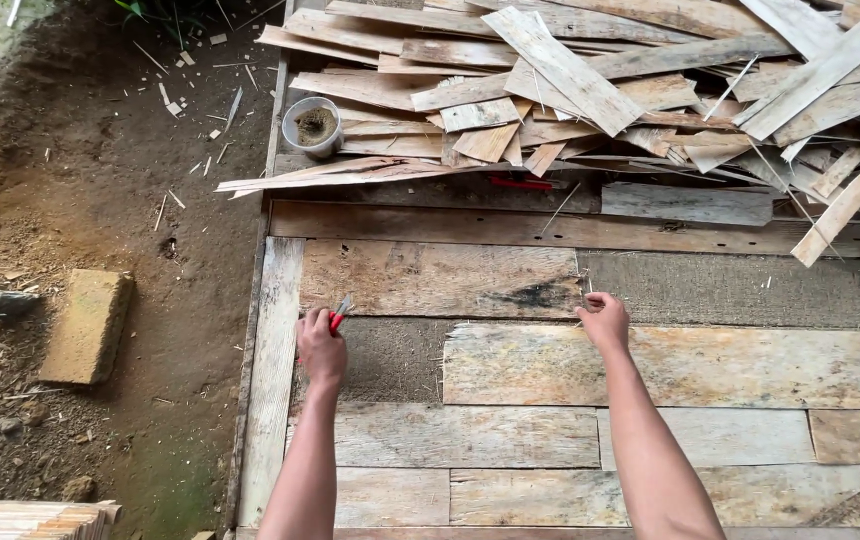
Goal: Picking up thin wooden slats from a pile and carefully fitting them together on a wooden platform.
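My left hand (321, 346) grips red-handled pliers (338, 315), their metal tip pointing up over a weathered plank of the wooden panel (430, 280). My right hand (605, 320) rests with closed fingers at the edge between two planks, next to a strip of bare grey backing (730, 290). It seems to pinch something small; what it is I cannot make out. Both arms reach forward over the panel of patched boards (670, 365).
A heap of loose wood slats (600, 90) lies across the far side. A small grey tin (313, 126) stands at its left end. A red tool (520, 184) lies under the slats. Left is bare dirt with a stone block (87, 325) and wood chips.
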